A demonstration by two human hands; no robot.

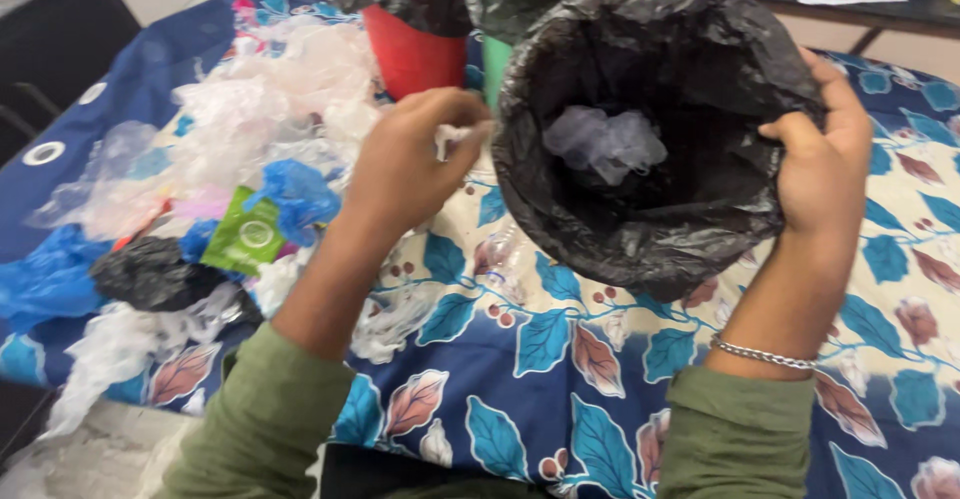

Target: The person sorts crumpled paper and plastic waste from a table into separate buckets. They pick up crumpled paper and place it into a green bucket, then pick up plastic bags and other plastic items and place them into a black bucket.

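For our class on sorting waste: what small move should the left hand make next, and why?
Probably carry the scrap of clear plastic over the rim of the black-lined bin and release it. The left hand pinches it beside the rim, the right hand tilts the bin, and crumpled plastic lies inside.

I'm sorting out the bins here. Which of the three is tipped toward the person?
The black-lined bin nearest the camera, gripped at its rim by the right hand. The red bin and green bin behind it stand upright.
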